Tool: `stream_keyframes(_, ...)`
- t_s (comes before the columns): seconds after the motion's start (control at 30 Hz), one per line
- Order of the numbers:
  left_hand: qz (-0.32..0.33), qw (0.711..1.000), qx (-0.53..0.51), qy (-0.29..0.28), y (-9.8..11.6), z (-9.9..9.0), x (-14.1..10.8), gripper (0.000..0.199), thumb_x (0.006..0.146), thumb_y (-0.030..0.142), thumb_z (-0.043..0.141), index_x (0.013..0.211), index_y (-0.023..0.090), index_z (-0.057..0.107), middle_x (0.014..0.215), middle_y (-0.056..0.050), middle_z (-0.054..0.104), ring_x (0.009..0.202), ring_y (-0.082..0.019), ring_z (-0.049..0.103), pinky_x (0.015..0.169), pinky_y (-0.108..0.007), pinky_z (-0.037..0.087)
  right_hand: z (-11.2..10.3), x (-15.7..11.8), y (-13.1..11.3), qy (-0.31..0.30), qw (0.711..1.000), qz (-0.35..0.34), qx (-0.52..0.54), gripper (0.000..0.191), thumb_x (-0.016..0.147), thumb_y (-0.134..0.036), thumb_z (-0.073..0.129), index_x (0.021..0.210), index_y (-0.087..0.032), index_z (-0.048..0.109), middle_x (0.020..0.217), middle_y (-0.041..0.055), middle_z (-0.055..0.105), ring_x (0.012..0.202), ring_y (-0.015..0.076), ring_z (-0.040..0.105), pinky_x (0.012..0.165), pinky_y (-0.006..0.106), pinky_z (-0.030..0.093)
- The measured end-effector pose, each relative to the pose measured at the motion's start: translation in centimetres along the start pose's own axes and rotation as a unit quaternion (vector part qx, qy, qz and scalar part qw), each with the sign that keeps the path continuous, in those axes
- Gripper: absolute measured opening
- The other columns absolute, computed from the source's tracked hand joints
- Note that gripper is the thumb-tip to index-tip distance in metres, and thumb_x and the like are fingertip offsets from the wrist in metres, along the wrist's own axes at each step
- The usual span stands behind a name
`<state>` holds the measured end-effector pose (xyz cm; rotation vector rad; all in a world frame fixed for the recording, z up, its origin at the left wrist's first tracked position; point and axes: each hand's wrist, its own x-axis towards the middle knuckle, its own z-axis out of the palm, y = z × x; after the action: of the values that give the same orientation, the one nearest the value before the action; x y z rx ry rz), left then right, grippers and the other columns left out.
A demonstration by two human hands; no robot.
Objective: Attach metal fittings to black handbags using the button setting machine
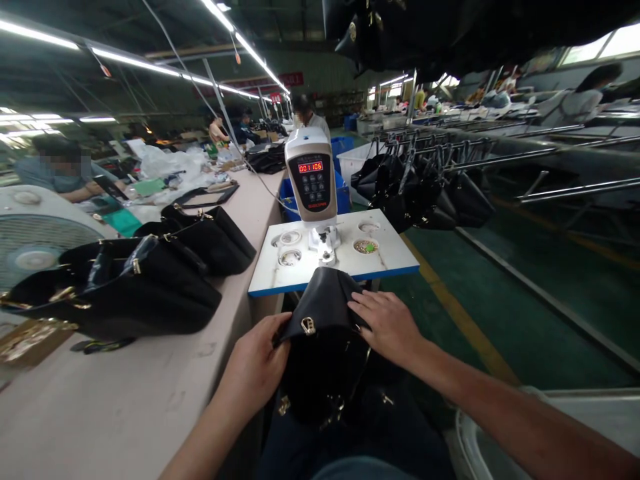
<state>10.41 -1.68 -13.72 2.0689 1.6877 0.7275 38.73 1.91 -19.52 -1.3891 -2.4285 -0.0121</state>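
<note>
A black handbag (325,300) with gold hardware is held before me, its open mouth towards my lap. My left hand (259,360) pinches its left edge, thumb and fingers on either side of the rim. On the right side my right hand (385,325) lies with fingers stretched over the bag; its thumb side is partly hidden. The bag's far end sits just below the head of a white riveting machine (311,180) with a red lit display. Around the machine is a small white worktop (395,257) with round cups holding small metal parts.
Several black handbags (165,293) stand on the long table (165,407) to the left, near a fan (35,247). More black bags (425,193) hang from a metal rack at right. A pale bin (590,420) is at lower right. Other people work farther off.
</note>
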Motion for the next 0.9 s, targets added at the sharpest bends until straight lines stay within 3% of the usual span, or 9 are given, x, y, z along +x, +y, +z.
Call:
stream_keyframes(0.13, 0.003, 0.996, 0.091, -0.011, -0.7, -1.1, -0.4, 0.042, 0.089, 0.018, 0.051, 0.128, 0.022, 0.065, 0.122, -0.007, 0.074, 0.104, -0.025, 0.072, 0.09, -0.04, 0.06, 0.0, 3.2, 1.3, -0.018, 0.996, -0.063, 0.057, 0.038, 0.096, -0.02, 0.057, 0.131, -0.022, 0.07, 0.139, 0.0081, 0.068, 0.128, 0.0288, 0.064, 0.106, 0.045, 0.05)
stream_keyframes(0.27, 0.043, 0.98, 0.188, 0.044, -1.0, -2.2, -0.3, 0.057, 0.089, 0.016, 0.053, 0.145, 0.024, 0.052, 0.149, -0.01, 0.057, 0.129, -0.03, 0.062, 0.102, -0.045, 0.057, -3.0, 6.6, 1.2, -0.038, 0.983, -0.032, 0.175, 0.033, 0.093, -0.019, 0.059, 0.119, -0.028, 0.078, 0.116, 0.001, 0.079, 0.108, 0.0225, 0.074, 0.095, 0.035, 0.054)
stream_keyframes(0.37, 0.09, 0.967, 0.226, 0.074, 0.8, -2.7, -0.1, 0.074, 0.086, 0.026, 0.065, 0.155, 0.022, 0.038, 0.158, -0.012, 0.048, 0.14, -0.033, 0.052, 0.11, -0.051, 0.052, -6.0, 8.9, -0.3, -0.063, 0.961, -0.019, 0.268, 0.026, 0.087, -0.02, 0.065, 0.104, -0.028, 0.082, 0.102, -0.0026, 0.082, 0.095, 0.0179, 0.076, 0.085, 0.027, 0.054)
stream_keyframes(0.47, 0.1, 0.963, 0.24, 0.068, 3.9, -3.2, -0.1, 0.089, 0.08, 0.04, 0.077, 0.156, 0.022, 0.034, 0.158, -0.015, 0.048, 0.14, -0.036, 0.052, 0.108, -0.054, 0.053, -8.2, 10.3, -2.6, -0.07, 0.962, -0.044, 0.259, 0.024, 0.085, -0.021, 0.066, 0.1, -0.029, 0.084, 0.094, -0.0025, 0.082, 0.086, 0.0174, 0.074, 0.077, 0.027, 0.051)
stream_keyframes(0.57, 0.075, 0.966, 0.244, 0.053, 6.1, -3.6, -0.3, 0.093, 0.077, 0.044, 0.081, 0.155, 0.021, 0.036, 0.153, -0.017, 0.054, 0.134, -0.039, 0.057, 0.098, -0.053, 0.058, -8.9, 10.9, -4.8, -0.06, 0.975, -0.074, 0.202, 0.025, 0.084, -0.019, 0.066, 0.098, -0.029, 0.084, 0.091, -0.0004, 0.082, 0.084, 0.0182, 0.072, 0.073, 0.028, 0.048)
stream_keyframes(0.63, 0.056, 0.968, 0.242, 0.046, 6.4, -3.7, -0.4, 0.088, 0.076, 0.041, 0.082, 0.152, 0.023, 0.042, 0.147, -0.016, 0.06, 0.129, -0.039, 0.061, 0.093, -0.051, 0.058, -8.7, 11.1, -5.7, -0.073, 0.975, -0.097, 0.186, 0.025, 0.084, -0.019, 0.065, 0.097, -0.029, 0.084, 0.091, -0.0001, 0.082, 0.085, 0.0184, 0.072, 0.072, 0.028, 0.047)
stream_keyframes(0.77, -0.008, 0.976, 0.215, 0.018, 4.8, -2.3, 0.0, 0.077, 0.072, 0.037, 0.084, 0.141, 0.024, 0.053, 0.136, -0.013, 0.067, 0.118, -0.038, 0.067, 0.089, -0.045, 0.057, -7.5, 11.5, -6.1, -0.093, 0.983, -0.104, 0.119, 0.027, 0.082, -0.023, 0.067, 0.101, -0.033, 0.084, 0.099, 0.001, 0.082, 0.093, 0.0221, 0.071, 0.075, 0.03, 0.048)
stream_keyframes(0.9, -0.03, 0.991, 0.125, 0.046, 2.0, 1.4, 0.9, 0.052, 0.078, 0.027, 0.078, 0.127, 0.028, 0.061, 0.127, -0.006, 0.071, 0.111, -0.032, 0.07, 0.087, -0.04, 0.055, -6.6, 11.6, -5.5, -0.123, 0.987, -0.086, 0.063, 0.025, 0.08, -0.026, 0.068, 0.098, -0.035, 0.084, 0.096, 0.002, 0.082, 0.09, 0.0243, 0.072, 0.067, 0.031, 0.043)
